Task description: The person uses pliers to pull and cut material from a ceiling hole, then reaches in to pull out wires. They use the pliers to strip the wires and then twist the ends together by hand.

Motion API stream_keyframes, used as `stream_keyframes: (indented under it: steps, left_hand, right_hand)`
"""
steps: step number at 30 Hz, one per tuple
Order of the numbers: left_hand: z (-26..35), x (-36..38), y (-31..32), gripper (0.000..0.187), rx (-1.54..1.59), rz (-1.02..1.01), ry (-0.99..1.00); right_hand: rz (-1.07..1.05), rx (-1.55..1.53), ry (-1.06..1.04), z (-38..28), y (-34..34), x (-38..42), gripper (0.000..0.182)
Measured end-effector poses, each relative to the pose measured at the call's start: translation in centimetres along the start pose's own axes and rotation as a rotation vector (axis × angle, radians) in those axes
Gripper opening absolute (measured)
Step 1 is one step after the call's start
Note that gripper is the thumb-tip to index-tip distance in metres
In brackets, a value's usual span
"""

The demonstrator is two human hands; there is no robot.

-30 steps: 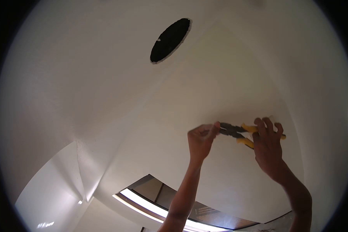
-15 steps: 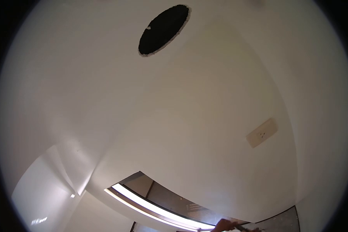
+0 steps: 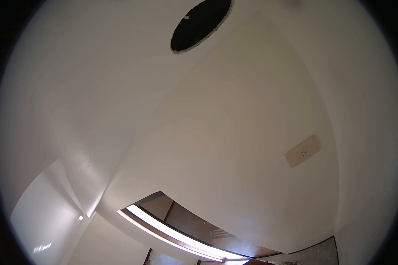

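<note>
Pale wall, one hand barely showing at bottom edge, grip too hidden to tell

A beige outlet plate sits on the pale wall.

1. Pale, smooth wall surfaces fill most of the view.
2. A dark oval hole with a rough edge opens near the top.
3. A rectangular socket plate sits on the right.
4. Below, a long bright light strip runs beside a dark-framed, brownish panel.
5. Glossy white surface, lower left.
</note>
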State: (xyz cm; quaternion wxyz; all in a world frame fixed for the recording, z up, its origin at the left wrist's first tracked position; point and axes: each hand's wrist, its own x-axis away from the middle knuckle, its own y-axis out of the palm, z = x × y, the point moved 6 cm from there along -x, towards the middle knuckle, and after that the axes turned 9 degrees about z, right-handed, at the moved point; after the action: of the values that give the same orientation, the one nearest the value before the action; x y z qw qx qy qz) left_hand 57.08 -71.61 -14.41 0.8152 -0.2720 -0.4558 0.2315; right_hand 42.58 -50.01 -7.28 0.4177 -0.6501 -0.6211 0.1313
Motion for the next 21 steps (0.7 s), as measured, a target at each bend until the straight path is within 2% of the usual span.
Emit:
stream_keyframes:
  steps: [2, 5, 7, 15, 18, 21]
  left_hand:
    - [-0.1, 0.2, -0.2, 0.038, 0.002, 0.010, -0.002]
    - [-0.3, 0.4, -0.3, 0.037, 0.004, 0.016, 0.000]
    - [-0.4, 0.6, -0.5, 0.037, 0.003, 0.023, 0.001]
    - [-0.3, 1.6, -1.2, 0.036, 0.009, 0.061, 0.017]
    - [1.1, 2.8, -2.9, 0.036, -0.009, 0.116, 0.060]
    - [7.3, 6.7, -8.7, 0.036, -0.107, 0.310, 0.143]
  right_hand:
    - [0.036, 0.042, 0.022, 0.3, -0.4, -0.1, 0.052]
    - [0.071, 0.060, -0.055, 0.5, -1.0, -0.3, 0.050]
    - [0.019, 0.076, -0.160, 1.1, 0.7, -1.6, 0.053]
    - [0.019, -0.050, -0.105, 1.8, 1.2, -1.1, 0.052]
    - [0.033, -0.108, -0.126, 2.0, 1.7, -1.5, 0.053]
    - [0.148, -0.246, -0.264, 2.2, 1.7, -2.3, 0.054]
